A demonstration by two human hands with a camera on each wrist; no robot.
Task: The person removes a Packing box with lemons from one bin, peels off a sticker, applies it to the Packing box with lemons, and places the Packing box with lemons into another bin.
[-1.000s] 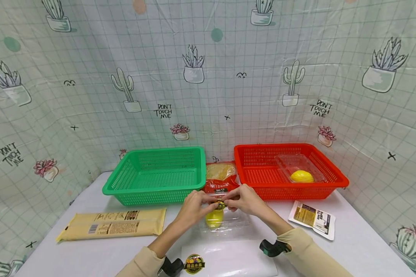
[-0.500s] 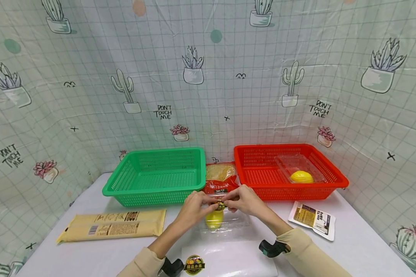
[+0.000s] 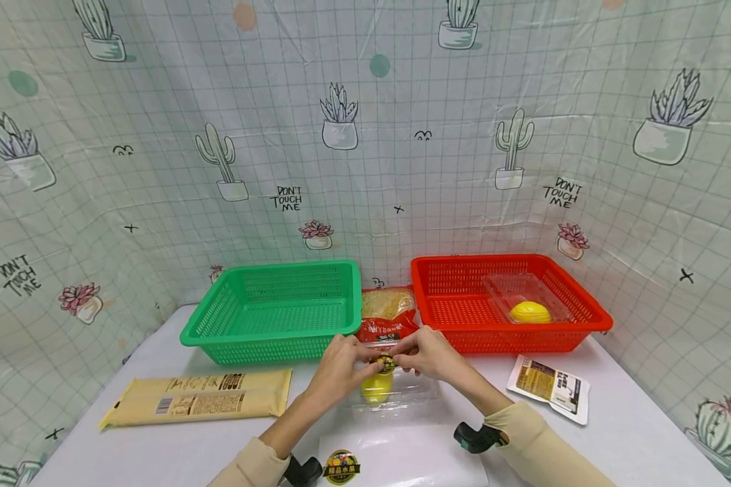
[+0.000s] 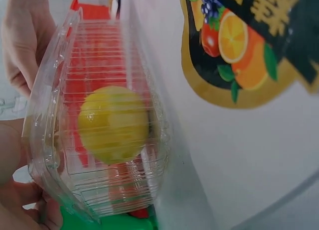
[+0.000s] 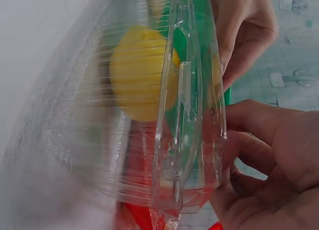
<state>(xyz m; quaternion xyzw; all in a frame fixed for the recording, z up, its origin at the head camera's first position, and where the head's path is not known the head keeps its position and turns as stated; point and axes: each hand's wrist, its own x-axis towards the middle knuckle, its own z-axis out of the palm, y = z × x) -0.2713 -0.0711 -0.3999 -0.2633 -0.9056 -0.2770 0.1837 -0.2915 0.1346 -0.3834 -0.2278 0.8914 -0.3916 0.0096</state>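
Observation:
A round black-and-gold fruit sticker (image 3: 386, 364) lies between my two hands, over the lid of a clear plastic clamshell box (image 3: 417, 390). My left hand (image 3: 340, 365) pinches the sticker's left edge between thumb and forefinger. From the other side, my right hand (image 3: 432, 355) pinches its right edge. Inside the closed box, a yellow lemon (image 4: 113, 124) shows through the ribbed wall in the left wrist view. The box's lid rim (image 5: 187, 95) runs right beside both hands' fingers in the right wrist view. Fingertips partly cover the sticker.
A white sheet (image 3: 414, 456) with another fruit sticker (image 3: 342, 467) lies in front. Behind stand a green basket (image 3: 268, 348) and a red basket (image 3: 505, 338) holding another boxed lemon (image 3: 530, 312). A red food bag (image 3: 380, 329), beige packet (image 3: 201, 399) and white pouch (image 3: 549, 389) surround the box.
The sticker has shifted slightly downward toward the lemon and shows more between the fingers. The right hand has also lowered a little; the box stays in place.

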